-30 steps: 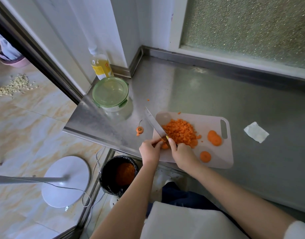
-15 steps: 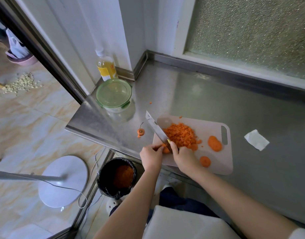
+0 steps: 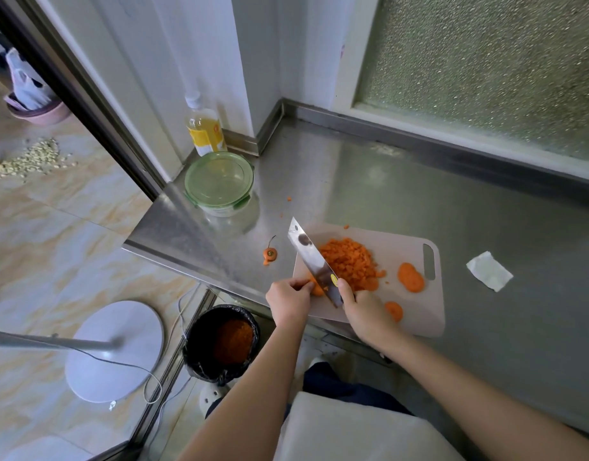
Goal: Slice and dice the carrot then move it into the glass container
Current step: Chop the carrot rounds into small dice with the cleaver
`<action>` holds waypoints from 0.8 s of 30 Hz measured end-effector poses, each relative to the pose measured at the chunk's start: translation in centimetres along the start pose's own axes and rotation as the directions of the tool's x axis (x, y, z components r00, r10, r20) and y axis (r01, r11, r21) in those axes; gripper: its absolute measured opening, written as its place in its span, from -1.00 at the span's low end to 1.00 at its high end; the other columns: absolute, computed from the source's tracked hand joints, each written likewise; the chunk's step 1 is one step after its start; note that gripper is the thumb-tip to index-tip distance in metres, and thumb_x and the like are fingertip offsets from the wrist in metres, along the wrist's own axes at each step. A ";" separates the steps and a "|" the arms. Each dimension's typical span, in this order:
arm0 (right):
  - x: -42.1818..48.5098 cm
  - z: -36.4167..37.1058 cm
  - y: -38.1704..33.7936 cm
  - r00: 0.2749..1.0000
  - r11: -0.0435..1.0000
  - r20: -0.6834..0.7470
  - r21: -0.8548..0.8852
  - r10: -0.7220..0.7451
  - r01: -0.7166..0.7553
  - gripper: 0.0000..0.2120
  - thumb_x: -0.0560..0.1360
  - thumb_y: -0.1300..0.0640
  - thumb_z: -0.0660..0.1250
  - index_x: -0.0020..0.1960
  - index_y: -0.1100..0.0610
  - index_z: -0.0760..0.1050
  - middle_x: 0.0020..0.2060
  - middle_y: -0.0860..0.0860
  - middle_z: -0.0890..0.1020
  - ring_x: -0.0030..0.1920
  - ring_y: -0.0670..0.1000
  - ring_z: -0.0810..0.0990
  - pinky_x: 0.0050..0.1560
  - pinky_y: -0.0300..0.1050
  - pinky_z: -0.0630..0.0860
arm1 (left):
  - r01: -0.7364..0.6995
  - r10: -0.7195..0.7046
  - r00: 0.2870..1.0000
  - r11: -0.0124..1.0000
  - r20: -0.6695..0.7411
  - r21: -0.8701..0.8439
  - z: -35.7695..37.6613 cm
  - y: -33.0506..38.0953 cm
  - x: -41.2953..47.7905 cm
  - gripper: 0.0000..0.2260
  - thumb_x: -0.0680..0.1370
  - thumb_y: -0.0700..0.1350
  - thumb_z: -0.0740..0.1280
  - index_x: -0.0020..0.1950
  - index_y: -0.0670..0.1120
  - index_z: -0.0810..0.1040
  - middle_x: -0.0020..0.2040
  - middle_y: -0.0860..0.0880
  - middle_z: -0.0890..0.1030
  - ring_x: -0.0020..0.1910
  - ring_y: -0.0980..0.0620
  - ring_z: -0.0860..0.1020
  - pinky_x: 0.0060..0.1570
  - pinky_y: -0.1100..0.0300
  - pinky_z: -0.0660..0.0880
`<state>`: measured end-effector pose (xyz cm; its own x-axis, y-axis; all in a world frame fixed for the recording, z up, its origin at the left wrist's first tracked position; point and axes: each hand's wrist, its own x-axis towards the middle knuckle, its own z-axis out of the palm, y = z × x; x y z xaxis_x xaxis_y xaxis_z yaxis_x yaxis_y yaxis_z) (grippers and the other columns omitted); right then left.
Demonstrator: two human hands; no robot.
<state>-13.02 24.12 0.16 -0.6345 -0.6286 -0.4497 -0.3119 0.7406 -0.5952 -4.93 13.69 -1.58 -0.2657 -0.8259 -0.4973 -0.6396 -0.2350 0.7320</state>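
Your left hand (image 3: 289,299) has its fingers curled down onto a small carrot piece (image 3: 317,290) at the near left corner of the cutting board (image 3: 419,317), pinning it in place. Your right hand (image 3: 366,311) is wrapped tight round the handle of the knife (image 3: 311,257). What matters here is how the blade lies. Its long axis runs on a diagonal from your right hand away toward the far left, and the carrot piece sits just on its left side, squeezed between the steel and your left fingertips. There looks to be very little room (tuck those fingertips back before you chop). On the blade's other side, touching it, lies the diced pile (image 3: 349,264), and two lots of round slices (image 3: 411,277) wait uncut further right on the board. The glass container (image 3: 219,181) stands well apart at the far left of the counter (image 3: 369,181) with its green lid (image 3: 216,176) on. It is nearer your left hand, so I judge that hand better placed to open it once the dicing is done.
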 end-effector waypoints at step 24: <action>-0.3 1.3 -1.0 0.996 0.977 -0.068 -0.208 -0.066 0.050 -0.36 0.63 -0.17 -0.08 -0.28 0.23 0.54 -0.29 0.13 0.65 -0.30 0.04 0.58 -0.40 -0.24 0.34 | 0.003 -0.004 1.000 0.997 0.014 0.082 0.0 0.4 0.2 -0.94 0.48 -0.13 0.41 -0.16 -0.08 0.65 -0.27 0.05 0.56 -0.28 0.11 0.52 -0.27 0.30 0.41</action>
<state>-11.63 23.22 0.04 -0.6592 -0.6584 -0.3633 -0.4836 0.7411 -0.4657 -5.26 13.47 -1.37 -0.2736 -0.8176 -0.5066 -0.6969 -0.1945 0.6903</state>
